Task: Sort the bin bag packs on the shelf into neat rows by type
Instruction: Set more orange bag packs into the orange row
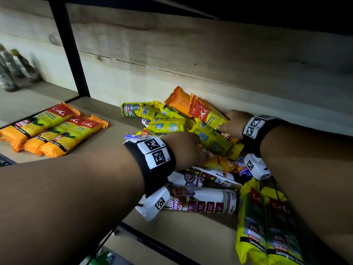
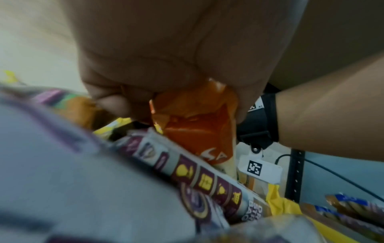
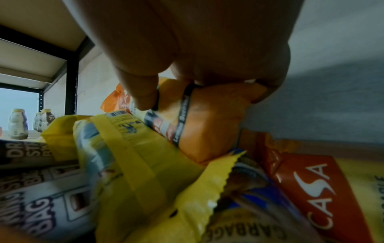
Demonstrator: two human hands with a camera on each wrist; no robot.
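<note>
Left hand (image 1: 188, 148): fingers pinch an orange pack (image 2: 195, 125) in the pile (image 1: 183, 142).
Right hand (image 1: 230, 124): fingers grip another orange pack (image 3: 209, 121).
Advice: lift both clear, lay them beside the orange row (image 1: 55, 129), left of pile.

We're looking at a pale wooden shelf (image 1: 107, 134) with a plank back. Far left on it, three orange packs (image 1: 51, 129) lie side by side in a tidy row. Middle to right there's a jumbled heap of yellow, orange and white packs (image 1: 191, 150). Near right, two yellow packs (image 1: 267, 226) sit together.
</note>
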